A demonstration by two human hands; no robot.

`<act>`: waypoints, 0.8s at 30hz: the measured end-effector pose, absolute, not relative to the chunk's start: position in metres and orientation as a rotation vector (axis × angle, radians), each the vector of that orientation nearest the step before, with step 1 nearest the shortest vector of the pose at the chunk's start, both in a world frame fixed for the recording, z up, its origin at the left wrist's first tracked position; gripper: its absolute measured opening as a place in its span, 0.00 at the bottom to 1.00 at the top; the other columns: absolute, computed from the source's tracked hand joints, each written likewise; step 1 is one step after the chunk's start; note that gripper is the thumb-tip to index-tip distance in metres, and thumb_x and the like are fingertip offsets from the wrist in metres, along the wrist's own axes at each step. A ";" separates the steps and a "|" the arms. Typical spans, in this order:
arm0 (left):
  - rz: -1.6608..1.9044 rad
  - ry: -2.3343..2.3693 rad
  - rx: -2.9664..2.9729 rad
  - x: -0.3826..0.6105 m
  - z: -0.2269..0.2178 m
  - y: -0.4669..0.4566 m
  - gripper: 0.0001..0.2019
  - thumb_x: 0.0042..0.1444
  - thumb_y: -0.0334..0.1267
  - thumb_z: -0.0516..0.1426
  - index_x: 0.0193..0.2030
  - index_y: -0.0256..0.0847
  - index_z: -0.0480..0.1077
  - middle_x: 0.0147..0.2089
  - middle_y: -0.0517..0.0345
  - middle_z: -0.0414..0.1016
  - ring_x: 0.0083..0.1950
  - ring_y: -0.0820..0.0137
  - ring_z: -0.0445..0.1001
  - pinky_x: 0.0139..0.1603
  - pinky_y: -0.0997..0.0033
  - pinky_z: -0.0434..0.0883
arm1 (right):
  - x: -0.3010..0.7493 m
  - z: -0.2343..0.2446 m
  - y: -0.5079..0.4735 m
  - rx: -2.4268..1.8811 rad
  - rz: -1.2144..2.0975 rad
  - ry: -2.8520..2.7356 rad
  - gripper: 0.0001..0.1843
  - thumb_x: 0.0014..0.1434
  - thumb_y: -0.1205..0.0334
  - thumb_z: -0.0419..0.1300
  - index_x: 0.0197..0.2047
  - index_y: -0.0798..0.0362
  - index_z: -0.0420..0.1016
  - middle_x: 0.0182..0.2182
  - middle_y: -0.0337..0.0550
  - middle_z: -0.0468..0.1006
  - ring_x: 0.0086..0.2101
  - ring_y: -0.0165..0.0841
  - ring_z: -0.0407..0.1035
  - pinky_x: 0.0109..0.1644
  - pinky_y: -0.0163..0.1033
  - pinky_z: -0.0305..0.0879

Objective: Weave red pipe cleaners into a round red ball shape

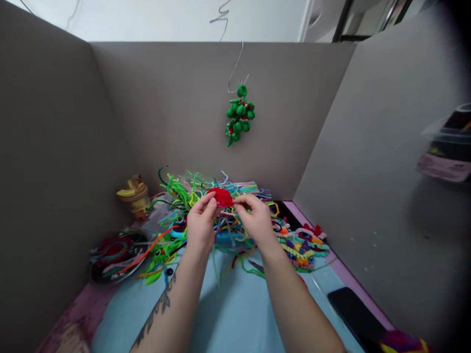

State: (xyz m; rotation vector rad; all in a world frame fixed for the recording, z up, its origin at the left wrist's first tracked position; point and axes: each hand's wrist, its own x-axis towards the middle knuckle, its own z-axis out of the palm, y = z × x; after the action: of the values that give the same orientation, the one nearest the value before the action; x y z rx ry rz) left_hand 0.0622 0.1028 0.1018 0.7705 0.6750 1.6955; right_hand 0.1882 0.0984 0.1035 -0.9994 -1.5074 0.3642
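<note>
My left hand and my right hand are raised side by side above the table, fingers pinched on a small red fuzzy piece held between them. The left fingertips grip its left edge, the right fingertips its right edge. Right behind and below it lies a tangled heap of coloured pipe cleaners in green, blue, pink and yellow. A light blue mat covers the table under my forearms.
Grey cardboard walls enclose the table on three sides. A green beaded ornament hangs on a wire at the back wall. A yellow figure and a round tray sit at left. A colourful woven piece and a black phone lie at right.
</note>
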 end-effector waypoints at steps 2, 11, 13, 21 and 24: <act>1.672 0.664 0.770 0.063 0.102 0.102 0.16 0.40 0.38 0.67 0.38 0.39 0.75 0.39 0.53 0.80 0.36 0.70 0.77 0.40 0.69 0.72 | 0.184 0.100 0.100 -0.972 0.476 -1.459 0.05 0.53 0.65 0.57 0.29 0.51 0.74 0.28 0.39 0.75 0.30 0.33 0.69 0.35 0.36 0.64; 1.674 0.644 0.742 0.061 0.105 0.101 0.16 0.39 0.37 0.68 0.37 0.39 0.75 0.37 0.55 0.80 0.34 0.70 0.78 0.41 0.67 0.72 | 0.182 0.096 0.105 -0.962 0.413 -1.431 0.05 0.52 0.65 0.58 0.28 0.51 0.75 0.29 0.40 0.75 0.33 0.33 0.69 0.35 0.36 0.64; 1.701 0.648 0.747 0.062 0.105 0.100 0.15 0.39 0.36 0.67 0.36 0.39 0.76 0.37 0.55 0.80 0.34 0.70 0.78 0.41 0.68 0.72 | 0.183 0.098 0.104 -0.982 0.383 -1.444 0.05 0.53 0.66 0.57 0.28 0.51 0.74 0.29 0.41 0.74 0.33 0.33 0.69 0.35 0.36 0.64; 1.804 0.705 0.877 0.064 0.099 0.101 0.11 0.44 0.35 0.65 0.37 0.41 0.77 0.36 0.57 0.80 0.36 0.72 0.77 0.42 0.73 0.71 | 0.178 0.106 0.092 -0.984 0.303 -1.459 0.04 0.56 0.65 0.56 0.35 0.50 0.72 0.31 0.40 0.73 0.31 0.32 0.67 0.35 0.36 0.63; 1.825 0.716 0.933 0.065 0.099 0.099 0.10 0.45 0.34 0.64 0.37 0.41 0.77 0.36 0.57 0.80 0.37 0.73 0.76 0.41 0.75 0.70 | 0.179 0.105 0.092 -0.977 0.209 -1.541 0.07 0.56 0.69 0.54 0.33 0.50 0.72 0.31 0.41 0.72 0.34 0.33 0.67 0.38 0.37 0.63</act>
State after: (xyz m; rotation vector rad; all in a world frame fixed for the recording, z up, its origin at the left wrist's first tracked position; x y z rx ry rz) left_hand 0.0651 0.0993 0.0993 0.9330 0.7161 1.8252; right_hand 0.1791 0.0921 0.1047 -0.9773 -1.5414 0.2091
